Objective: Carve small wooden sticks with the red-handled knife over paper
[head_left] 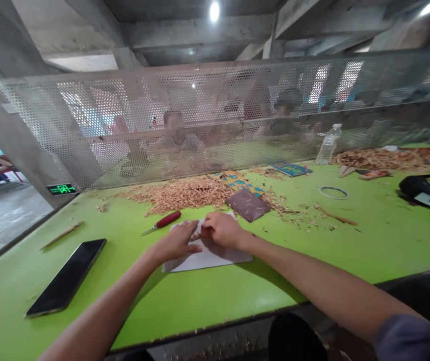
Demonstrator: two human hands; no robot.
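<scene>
A white sheet of paper (218, 259) lies on the green table under both hands. My left hand (177, 242) rests on the sheet's left part, fingers stretched out and thumb apart. Beside it, my right hand (222, 229) is closed with its fingers curled down toward the paper. A small pale piece seems to lie between the two hands, too hidden to name. Just beyond my left hand is a red-handled carving tool (167, 219) with a thin metal tip. A dark brown square sheet (248, 204), like sandpaper, lies past my right hand.
Wood shavings (188, 194) are heaped before a perforated metal screen (132, 120), with people behind it. A phone (68, 277) and a thin carved stick (62, 235) lie at left. To the right are a bottle (328, 145), a ring (334, 192), another stick (337, 215) and a black object (427, 191).
</scene>
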